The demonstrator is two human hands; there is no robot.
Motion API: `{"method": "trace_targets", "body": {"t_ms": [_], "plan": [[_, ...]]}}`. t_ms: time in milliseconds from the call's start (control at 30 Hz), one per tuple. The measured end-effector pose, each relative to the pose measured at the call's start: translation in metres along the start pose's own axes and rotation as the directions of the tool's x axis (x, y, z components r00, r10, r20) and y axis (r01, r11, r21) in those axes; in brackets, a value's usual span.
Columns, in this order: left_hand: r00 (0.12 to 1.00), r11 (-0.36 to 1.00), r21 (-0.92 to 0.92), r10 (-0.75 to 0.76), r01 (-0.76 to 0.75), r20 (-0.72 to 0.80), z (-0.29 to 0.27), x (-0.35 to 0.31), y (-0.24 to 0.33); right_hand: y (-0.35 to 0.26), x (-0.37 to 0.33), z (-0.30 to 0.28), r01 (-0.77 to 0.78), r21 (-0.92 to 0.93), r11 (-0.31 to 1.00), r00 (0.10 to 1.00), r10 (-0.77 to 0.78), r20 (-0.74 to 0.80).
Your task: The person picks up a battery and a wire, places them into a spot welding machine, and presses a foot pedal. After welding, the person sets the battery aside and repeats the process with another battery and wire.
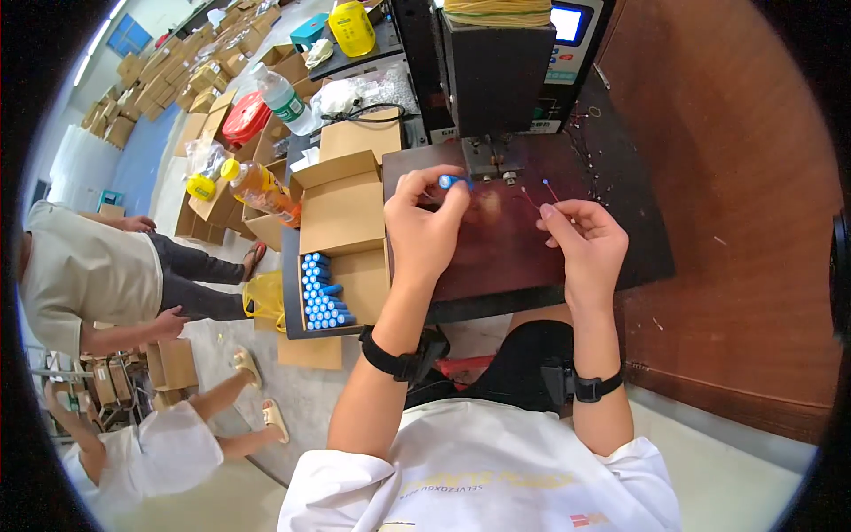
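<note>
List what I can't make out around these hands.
Head view:
Blue cylinder: partly hidden by the left hand.
Thin wires: lower parts covered by the right hand.
Wire tips: too small to tell their makeup.
Dark machine: top cut off by the upper edge.

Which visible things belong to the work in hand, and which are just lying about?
In use, it seems:
blue cylinder in left hand
thin wires in right hand
black machine
boxed blue cylinders

Lying about:
orange bottle
green-labelled bottle
yellow container
</note>
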State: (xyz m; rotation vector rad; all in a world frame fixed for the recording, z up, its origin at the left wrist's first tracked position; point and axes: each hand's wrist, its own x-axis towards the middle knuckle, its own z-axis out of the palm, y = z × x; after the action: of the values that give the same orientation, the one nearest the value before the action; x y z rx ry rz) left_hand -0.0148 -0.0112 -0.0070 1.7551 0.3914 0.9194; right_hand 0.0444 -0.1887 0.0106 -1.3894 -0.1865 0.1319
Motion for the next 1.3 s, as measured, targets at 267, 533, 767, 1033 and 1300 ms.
{"method": "trace_targets", "body": {"t_ms": [267,533,767,1033,1300], "plan": [[0.999,1.0,0.005,-0.016,0.016,-0.034,0.002,0.001,-0.002,-0.009,-0.007,-0.01,-0.114,0.009,0.993,0.945,0.106,0.31],[0.975,0.953,0.267,0.088,-0.142,0.203,0.007,0.004,0.01,0.007,0.001,0.012,-0.135,0.227,0.964,0.985,0.106,0.135],[0.956,0.911,0.344,0.141,-0.226,0.257,0.012,0.003,0.002,0.006,0.004,0.013,-0.185,0.211,0.96,0.98,0.164,0.114],[0.959,0.909,0.356,0.129,-0.216,0.252,0.011,0.003,0.001,0.007,0.009,0.017,-0.202,0.18,0.963,0.977,0.185,0.109],[0.957,0.9,0.363,0.159,-0.242,0.244,0.011,0.003,0.001,0.004,0.008,0.017,-0.214,0.142,0.967,0.973,0.197,0.123]]}}
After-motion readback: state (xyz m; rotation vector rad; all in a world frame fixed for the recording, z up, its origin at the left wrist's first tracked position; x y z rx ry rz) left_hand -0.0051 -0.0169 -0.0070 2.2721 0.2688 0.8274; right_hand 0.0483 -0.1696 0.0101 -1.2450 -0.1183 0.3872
